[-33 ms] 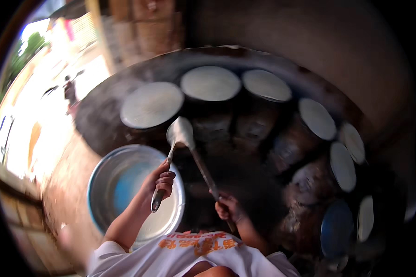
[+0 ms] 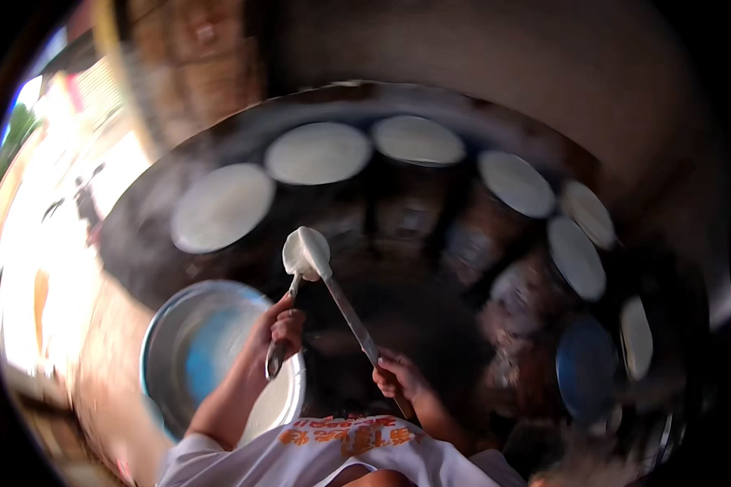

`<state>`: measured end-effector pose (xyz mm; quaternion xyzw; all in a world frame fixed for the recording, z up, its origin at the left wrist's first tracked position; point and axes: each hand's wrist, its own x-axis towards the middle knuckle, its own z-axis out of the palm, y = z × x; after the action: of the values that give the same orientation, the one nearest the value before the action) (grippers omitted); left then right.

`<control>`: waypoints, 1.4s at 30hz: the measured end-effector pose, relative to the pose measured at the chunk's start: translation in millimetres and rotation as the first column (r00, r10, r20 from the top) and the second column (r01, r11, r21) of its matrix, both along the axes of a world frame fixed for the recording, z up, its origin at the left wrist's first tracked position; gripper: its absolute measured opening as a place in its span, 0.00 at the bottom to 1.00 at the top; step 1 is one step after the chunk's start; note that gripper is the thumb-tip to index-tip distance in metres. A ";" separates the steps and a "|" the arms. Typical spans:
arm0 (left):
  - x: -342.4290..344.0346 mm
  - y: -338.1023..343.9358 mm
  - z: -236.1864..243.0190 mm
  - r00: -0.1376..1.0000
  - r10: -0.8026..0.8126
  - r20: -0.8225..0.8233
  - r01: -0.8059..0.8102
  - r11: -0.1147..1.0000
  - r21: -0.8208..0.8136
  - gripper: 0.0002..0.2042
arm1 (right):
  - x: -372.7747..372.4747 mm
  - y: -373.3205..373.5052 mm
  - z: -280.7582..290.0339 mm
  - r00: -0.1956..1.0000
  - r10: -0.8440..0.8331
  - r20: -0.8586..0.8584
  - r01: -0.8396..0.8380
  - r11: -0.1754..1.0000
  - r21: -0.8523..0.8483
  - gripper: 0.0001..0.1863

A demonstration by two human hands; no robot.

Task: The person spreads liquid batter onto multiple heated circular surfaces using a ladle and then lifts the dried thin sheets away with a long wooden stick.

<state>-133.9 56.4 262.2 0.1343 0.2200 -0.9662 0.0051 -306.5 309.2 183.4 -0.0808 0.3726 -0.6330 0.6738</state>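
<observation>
Setting: we look down on a big dark round griddle (image 2: 430,341), with brick wall at 11 o'clock and bright daylight at 9 o'clock.

Rounds: pale batter discs (image 2: 317,152) ring the griddle's far rim from 10 o'clock round to 3 o'clock, each apart from its neighbours; steam hazes those at 10 o'clock.

Basin: a metal basin (image 2: 170,341) with pale batter inside sits at 7 o'clock, just beside the griddle.

Left hand: our left hand (image 2: 280,329) is curled shut round the metal handle of a ladle (image 2: 288,321), above the basin's right rim.

Right hand: our right hand (image 2: 398,377) is closed round the lower end of a long flat spatula (image 2: 349,312), which slants up toward 11 o'clock.

Batter lump: a white dollop of batter (image 2: 306,252) sits where ladle bowl and spatula tip meet, near the middle of the view and over the griddle's near-left part. We cannot tell which tool bears more of it.

Handling, dollop: we judge it soft, wet and sticky, light but ready to slump or drip; it should be carried on the tools, kept level, never pinched.

Handling, tools: both look stiff and light. The handle ends, well back from the hot plate, seem the right places to hold, as we do here; the metal may be slick with batter.

Clothing: a white shirt with orange print shows at 6 o'clock.
</observation>
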 end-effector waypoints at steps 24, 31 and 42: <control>-425.6 595.2 -28.6 0.121 -0.989 -0.079 0.993 0.121 -0.003 0.17 | -82.2 416.4 -92.3 -0.545 -0.666 -0.510 0.783 -0.621 -0.026 0.26; -476.4 628.9 -50.8 0.068 -0.961 0.266 0.767 -0.120 -0.630 0.05 | -127.0 394.2 -92.9 -0.437 -0.184 -0.880 0.675 -0.714 -0.186 0.27; -603.5 641.0 -89.2 -0.117 -0.938 0.326 0.336 -0.346 -0.876 0.29 | -246.0 365.6 -55.7 0.108 0.288 -0.951 0.641 -0.752 -0.155 0.23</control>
<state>-737.3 697.3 173.0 -0.1017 -0.4364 -0.6059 -0.6573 -552.5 674.8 127.7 0.4959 0.7795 -0.1932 -0.3304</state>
